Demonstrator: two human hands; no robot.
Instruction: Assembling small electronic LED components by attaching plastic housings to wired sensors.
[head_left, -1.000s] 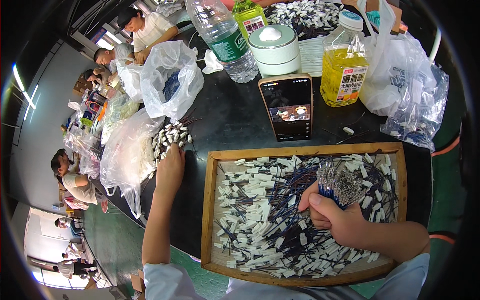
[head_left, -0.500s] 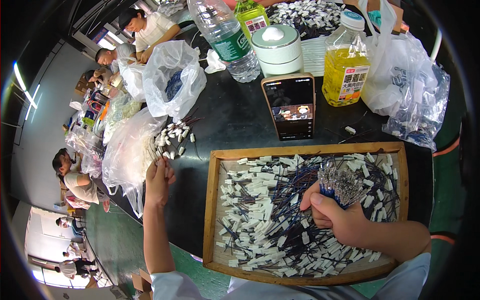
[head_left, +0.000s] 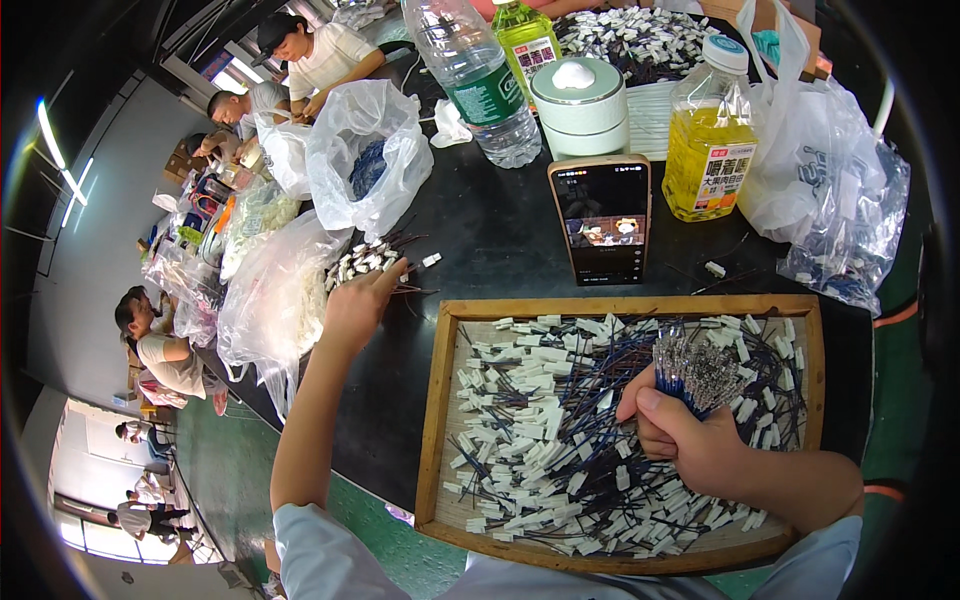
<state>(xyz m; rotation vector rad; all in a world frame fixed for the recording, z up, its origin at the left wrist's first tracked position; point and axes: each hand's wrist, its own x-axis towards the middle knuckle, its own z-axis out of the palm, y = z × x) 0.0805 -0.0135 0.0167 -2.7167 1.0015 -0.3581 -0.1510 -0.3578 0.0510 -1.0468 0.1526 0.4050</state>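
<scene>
My right hand (head_left: 690, 430) is closed round a thick bundle of blue wires (head_left: 697, 372), their silvery metal ends fanned upward. It is above a wooden-framed tray (head_left: 432, 420) full of white connectors (head_left: 520, 420) on dark wires. My left hand (head_left: 360, 300) lies over a small pile of white connectors with dark wires (head_left: 365, 258) on the black table. One finger stretches to the right; the other fingers are mostly hidden, so any hold does not show. Just beyond the fingertip lies a single white connector (head_left: 431, 259).
A clear plastic bag of pale pieces (head_left: 280, 310) slumps left of the pile, near an open white bag (head_left: 365, 150). Behind the tray stand a lit phone (head_left: 602, 220), a lidded cup (head_left: 580, 110), bottles (head_left: 708, 140) and plastic bags (head_left: 815, 180). People sit working farther left.
My left hand has moved from the clear bag's edge to the right, over the connector pile. My right hand keeps its hold on the wire bundle. The whole view has shifted slightly.
</scene>
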